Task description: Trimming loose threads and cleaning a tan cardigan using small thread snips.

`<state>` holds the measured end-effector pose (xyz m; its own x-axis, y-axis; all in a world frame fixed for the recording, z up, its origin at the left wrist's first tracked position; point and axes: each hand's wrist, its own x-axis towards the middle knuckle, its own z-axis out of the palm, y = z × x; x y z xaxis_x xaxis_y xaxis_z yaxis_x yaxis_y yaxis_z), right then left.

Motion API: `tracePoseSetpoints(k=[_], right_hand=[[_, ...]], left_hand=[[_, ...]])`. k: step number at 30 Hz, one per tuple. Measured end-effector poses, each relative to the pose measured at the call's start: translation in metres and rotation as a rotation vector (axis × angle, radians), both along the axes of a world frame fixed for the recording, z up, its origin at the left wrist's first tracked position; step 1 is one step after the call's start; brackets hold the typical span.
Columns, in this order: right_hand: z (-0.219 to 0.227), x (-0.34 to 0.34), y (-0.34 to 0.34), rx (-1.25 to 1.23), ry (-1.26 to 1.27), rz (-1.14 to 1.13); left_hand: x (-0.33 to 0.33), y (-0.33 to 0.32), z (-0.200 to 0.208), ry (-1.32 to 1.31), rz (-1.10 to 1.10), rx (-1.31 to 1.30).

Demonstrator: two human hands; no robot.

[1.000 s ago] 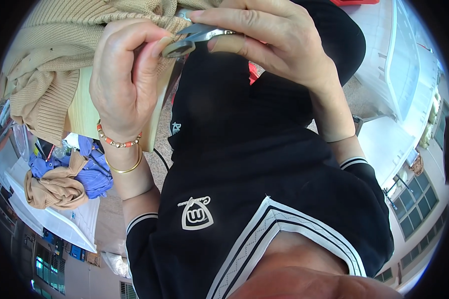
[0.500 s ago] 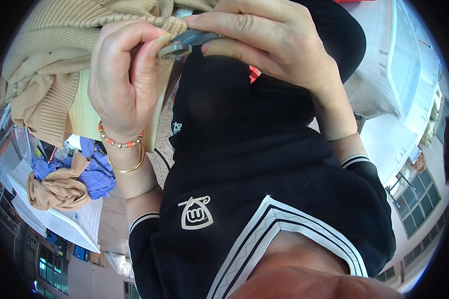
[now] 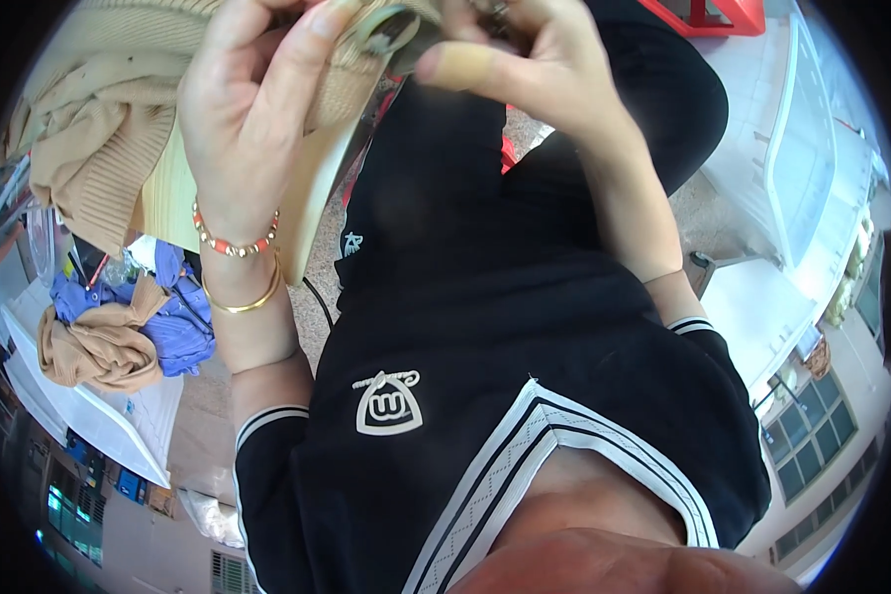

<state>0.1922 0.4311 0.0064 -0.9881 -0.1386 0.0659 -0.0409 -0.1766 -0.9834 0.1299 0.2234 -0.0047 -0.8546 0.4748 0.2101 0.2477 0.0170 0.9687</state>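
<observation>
At the top of the view, my left hand (image 3: 257,109) is closed on the edge of a beige knitted garment (image 3: 99,168), thumb and fingers pinching the ribbing. My right hand (image 3: 535,79) is just to the right, with a tan plaster round its thumb. Its other fingers are smeared by motion and cut off by the upper edge, so their grip does not show. Between the hands is a small grey metal tool (image 3: 393,35) with a ring, which looks like thread snips. Its blades are mostly hidden, and which hand bears it is unclear.
Pale wooden board (image 3: 193,223) under the garment. At lower left, a tan knitted piece (image 3: 104,346) and blue cloth (image 3: 173,317) lie on a white surface (image 3: 99,426). A red plastic piece (image 3: 713,18) is at top right, near a white table (image 3: 752,307). My black-clothed legs are below my hands.
Both hands have moved up toward the upper edge, with the garment edge and grey tool. My right hand has turned, its thumb now apart from its blurred fingers.
</observation>
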Motion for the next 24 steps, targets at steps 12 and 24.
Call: tracePoseSetpoints(k=[12,24], right_hand=[[0.013,-0.02,-0.006,-0.13,0.025,-0.015],[0.082,0.01,0.028,-0.383,0.174,-0.318]], left_hand=[[0.01,-0.019,0.013,0.173,0.101,-0.143],[0.016,-0.026,0.108,0.167,0.007,0.076]])
